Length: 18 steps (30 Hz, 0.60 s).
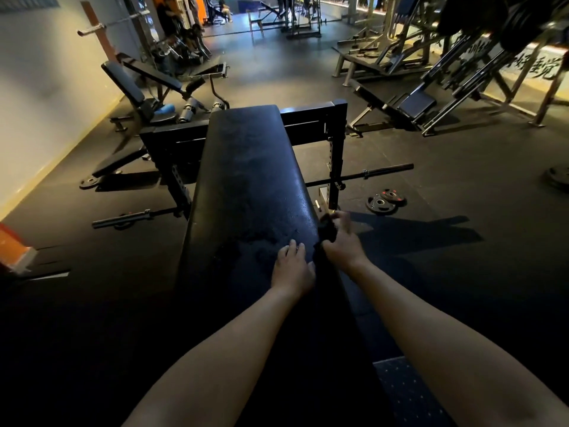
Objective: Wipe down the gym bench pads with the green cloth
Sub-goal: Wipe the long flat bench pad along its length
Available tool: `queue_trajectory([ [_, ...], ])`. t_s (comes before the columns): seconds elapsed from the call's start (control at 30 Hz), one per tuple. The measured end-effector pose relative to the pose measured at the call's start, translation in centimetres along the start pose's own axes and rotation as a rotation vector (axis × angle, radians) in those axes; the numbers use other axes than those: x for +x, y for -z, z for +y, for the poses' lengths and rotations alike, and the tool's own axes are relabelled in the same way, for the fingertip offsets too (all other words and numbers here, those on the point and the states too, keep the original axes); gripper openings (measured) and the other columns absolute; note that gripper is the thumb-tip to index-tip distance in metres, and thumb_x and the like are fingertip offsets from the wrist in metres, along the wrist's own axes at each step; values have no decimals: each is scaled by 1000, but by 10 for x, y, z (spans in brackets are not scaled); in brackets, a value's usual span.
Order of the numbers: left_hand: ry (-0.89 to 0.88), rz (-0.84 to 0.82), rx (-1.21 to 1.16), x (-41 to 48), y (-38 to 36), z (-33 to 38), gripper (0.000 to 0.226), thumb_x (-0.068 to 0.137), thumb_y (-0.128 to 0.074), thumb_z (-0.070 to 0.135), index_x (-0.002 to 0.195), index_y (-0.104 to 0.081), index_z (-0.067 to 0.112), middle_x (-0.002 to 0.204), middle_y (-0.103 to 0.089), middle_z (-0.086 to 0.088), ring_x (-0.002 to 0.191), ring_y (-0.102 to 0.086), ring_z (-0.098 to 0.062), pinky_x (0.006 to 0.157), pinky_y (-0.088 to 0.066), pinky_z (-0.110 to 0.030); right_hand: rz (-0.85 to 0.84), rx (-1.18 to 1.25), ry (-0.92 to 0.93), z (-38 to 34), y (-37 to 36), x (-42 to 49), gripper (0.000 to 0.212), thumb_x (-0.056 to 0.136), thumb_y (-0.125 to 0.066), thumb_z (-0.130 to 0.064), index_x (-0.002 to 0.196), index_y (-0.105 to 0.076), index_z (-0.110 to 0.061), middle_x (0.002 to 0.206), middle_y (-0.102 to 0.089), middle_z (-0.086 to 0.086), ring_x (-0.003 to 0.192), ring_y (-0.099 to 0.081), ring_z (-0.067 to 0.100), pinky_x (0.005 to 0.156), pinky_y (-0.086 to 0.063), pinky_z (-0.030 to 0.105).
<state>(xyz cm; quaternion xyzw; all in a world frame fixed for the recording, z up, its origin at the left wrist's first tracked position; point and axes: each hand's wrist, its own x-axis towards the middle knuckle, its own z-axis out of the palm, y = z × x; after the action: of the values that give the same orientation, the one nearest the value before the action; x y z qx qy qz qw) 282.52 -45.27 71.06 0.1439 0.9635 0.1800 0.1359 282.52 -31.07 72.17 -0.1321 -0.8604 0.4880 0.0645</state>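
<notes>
The dark bunched cloth [327, 230] is being clamped in the right hand [343, 243] at the right edge of the long black pad [249, 167] stretching ahead, the left hand [294, 266] being rested flat alongside.

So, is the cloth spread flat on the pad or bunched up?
Bunched up: the right hand grips the cloth as a dark wad at the right edge of the bench pad, not spread.
</notes>
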Motion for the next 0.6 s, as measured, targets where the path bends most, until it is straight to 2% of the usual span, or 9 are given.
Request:
queue_trajectory([
  [0.07, 13, 16, 20, 2, -1, 3, 52, 102, -41, 24, 151, -34, 7, 164, -20, -12, 150, -13, -29, 122, -16, -39, -176, -165, 191, 4, -18, 9, 48, 84, -63, -2, 129, -58, -15, 127, -61, 13, 118, -58, 29, 102, -47, 40],
  [0.13, 7, 19, 31, 1, -1, 5, 46, 99, -41, 19, 144, -42, 7, 157, -33, -11, 148, -17, -28, 122, -19, -40, -205, -259, 318, 12, -31, 20, 42, 84, -64, 0, 124, -68, -12, 131, -62, 9, 124, -56, 25, 109, -44, 42],
  [0.2, 21, 24, 30, 2, -3, 7, 47, 98, -43, 20, 143, -42, 10, 154, -36, -9, 148, -17, -27, 123, -18, -41, -186, -278, 322, 13, -32, 33, 42, 87, -62, 2, 125, -68, -15, 135, -59, 5, 128, -52, 21, 111, -42, 40],
  [0.3, 59, 48, 58, 2, -11, 11, 55, 102, -39, 28, 155, -28, 13, 164, -22, -7, 151, -10, -26, 124, -13, -41, -187, -307, 326, 13, -28, 61, 41, 93, -55, 1, 129, -65, -16, 139, -54, 4, 131, -46, 21, 113, -37, 38],
  [0.4, 106, 25, 78, 5, -11, 16, 60, 106, -33, 33, 160, -13, 17, 168, -4, -3, 154, -2, -23, 125, -10, -40, -116, -317, 322, 12, -30, 89, 39, 97, -50, -5, 132, -62, -17, 139, -54, 4, 130, -47, 21, 111, -35, 34],
  [0.5, 137, -1, 94, 8, -7, 18, 61, 105, -33, 33, 161, -12, 17, 169, -2, -2, 154, -1, -21, 125, -10, -38, -76, -273, 268, 8, -38, 98, 44, 94, -48, 0, 132, -63, -16, 138, -56, 4, 128, -49, 22, 109, -35, 31],
  [0.6, 165, -10, 92, 8, -6, 22, 62, 104, -36, 28, 160, -15, 16, 169, -4, -3, 154, -3, -22, 125, -11, -37, -167, -327, 335, 16, -34, 84, 46, 89, -50, -3, 129, -65, -21, 137, -56, -2, 129, -45, 23, 107, -41, 39],
])
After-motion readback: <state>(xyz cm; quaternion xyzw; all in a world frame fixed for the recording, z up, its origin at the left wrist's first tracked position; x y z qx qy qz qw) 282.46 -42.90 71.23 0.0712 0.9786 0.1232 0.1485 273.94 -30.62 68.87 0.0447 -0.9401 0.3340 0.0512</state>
